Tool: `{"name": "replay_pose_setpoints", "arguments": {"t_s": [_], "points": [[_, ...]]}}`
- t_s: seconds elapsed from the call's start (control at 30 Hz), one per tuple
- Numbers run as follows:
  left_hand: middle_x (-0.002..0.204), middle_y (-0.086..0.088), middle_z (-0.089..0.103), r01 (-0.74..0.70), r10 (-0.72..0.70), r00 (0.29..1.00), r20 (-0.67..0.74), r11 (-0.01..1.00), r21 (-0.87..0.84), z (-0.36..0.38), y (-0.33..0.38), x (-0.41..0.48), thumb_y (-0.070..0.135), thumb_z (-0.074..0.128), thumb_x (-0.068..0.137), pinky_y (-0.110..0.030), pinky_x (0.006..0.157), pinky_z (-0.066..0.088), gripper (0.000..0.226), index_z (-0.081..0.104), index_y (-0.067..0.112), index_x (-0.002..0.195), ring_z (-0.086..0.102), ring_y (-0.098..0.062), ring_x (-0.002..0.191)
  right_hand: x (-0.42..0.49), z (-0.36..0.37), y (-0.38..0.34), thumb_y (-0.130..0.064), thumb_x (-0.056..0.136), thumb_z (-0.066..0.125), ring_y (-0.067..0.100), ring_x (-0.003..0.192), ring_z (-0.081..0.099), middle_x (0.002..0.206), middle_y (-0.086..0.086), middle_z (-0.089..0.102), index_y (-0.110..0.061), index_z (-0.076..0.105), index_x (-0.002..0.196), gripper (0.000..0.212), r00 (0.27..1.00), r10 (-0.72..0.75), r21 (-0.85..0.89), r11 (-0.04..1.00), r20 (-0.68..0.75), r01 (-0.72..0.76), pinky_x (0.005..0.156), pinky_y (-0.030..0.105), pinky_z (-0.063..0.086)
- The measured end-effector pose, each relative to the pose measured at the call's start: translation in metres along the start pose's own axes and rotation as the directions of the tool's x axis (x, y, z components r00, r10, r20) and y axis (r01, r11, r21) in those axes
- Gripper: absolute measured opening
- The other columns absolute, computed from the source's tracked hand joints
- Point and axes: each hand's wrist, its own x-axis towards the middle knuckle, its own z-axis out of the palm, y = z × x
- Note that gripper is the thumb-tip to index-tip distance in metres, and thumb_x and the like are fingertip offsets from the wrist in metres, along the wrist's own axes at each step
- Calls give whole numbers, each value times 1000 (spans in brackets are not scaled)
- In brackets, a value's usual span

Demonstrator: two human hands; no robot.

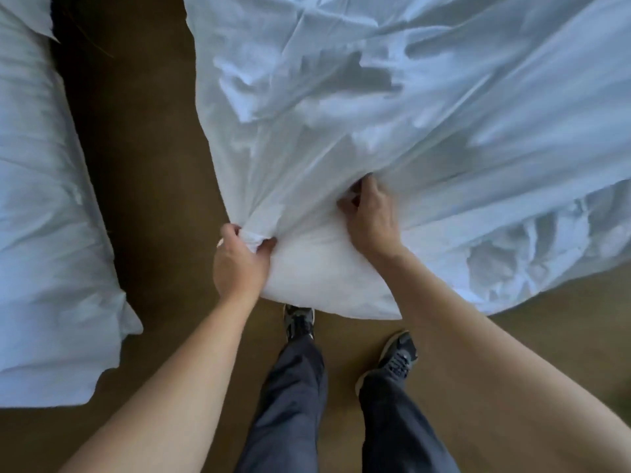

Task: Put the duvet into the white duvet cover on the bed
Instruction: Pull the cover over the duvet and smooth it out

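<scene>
Forearms fill the bottom of my view, both reaching away from me to the near corner of the bed. Between the 2 hands sits the duvet: a plump, brighter white corner that pokes toward me past the bed's edge and hangs over the floor, just above the left shoe.

The left hand pinches a bunched twist of the white duvet cover at the left side of that corner. The right hand has its fingers curled into a fold of the cover at the corner's upper right. Both are grasping cloth, and the left is nearer to me and nearer the corner's tip.

From the hands, the cover spreads away and to the right across the bed, and tension folds fan out from the left hand's pinch. I judge the duvet's bulk runs the same way, under the cover, but I cannot tell how much is already inside. I expect the coming move means drawing the cover's edge toward me, over the exposed corner.

1 more bed, also in white, lies well apart on the left.
</scene>
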Motion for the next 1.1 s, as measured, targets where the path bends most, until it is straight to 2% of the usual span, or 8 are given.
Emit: {"name": "replay_pose_setpoints", "arguments": {"t_s": [0.07,0.23,0.33,0.47,0.73,0.87,0.97,1.1], "points": [[133,-14,52,78,-82,997,13,982,174,5,5,-4,44,79,79,-49,96,48,71,41,17,133,53,-38,118,-13,10,14,-50,89,63,35,128,43,135,10,48,-25,44,138,59,974,23,-276,960,225,41,106,48,33],[125,-5,53,-691,693,717,75,691,212,50,85,-57,49,67,75,-44,90,43,59,58,24,127,53,-29,111,-27,-34,82,-80,81,44,30,141,27,150,5,36,-41,40,143,73,998,-66,-445,893,20,67,116,57,17],[134,0,49,-716,527,688,500,605,348,87,123,-86,68,63,74,-45,98,39,75,49,32,138,47,-30,120,-18,-86,146,-86,83,34,33,153,-1,168,2,2,-50,11,154,83,992,126,-494,862,-13,-116,114,70,-3],[128,0,52,-741,562,662,496,589,322,127,158,-106,32,59,80,-43,97,40,49,50,26,128,48,-30,117,23,-158,224,-97,68,42,44,151,-12,166,-1,-21,-58,-3,151,102,899,429,-353,830,-88,-431,110,78,3],[117,-2,64,-814,564,577,591,456,359,217,311,-145,32,51,95,-33,81,48,23,57,25,116,61,-24,104,102,-270,300,-44,81,76,29,116,50,142,15,29,-25,42,143,74,838,473,239,877,-272,-417,107,36,40],[119,-2,64,-775,448,626,639,448,445,240,335,-173,35,41,99,-35,76,50,26,52,25,120,64,-25,99,138,-338,344,-19,86,70,26,112,55,135,7,46,-26,33,150,74,695,659,665,659,-287,-351,100,24,37],[120,0,63,-854,703,518,486,402,329,274,428,-172,56,49,86,-38,87,53,50,54,26,125,61,-23,103,117,-340,382,-7,86,53,30,121,54,125,3,59,-27,42,143,62,727,628,592,708,-278,-385,99,30,40],[137,-2,52,-871,537,485,690,366,327,310,491,-181,38,57,92,-40,95,46,56,40,32,145,52,-28,123,123,-367,411,-26,81,69,29,109,57,117,-1,52,-28,39,125,53,788,583,553,730,-199,-401,94,39,49]]}}
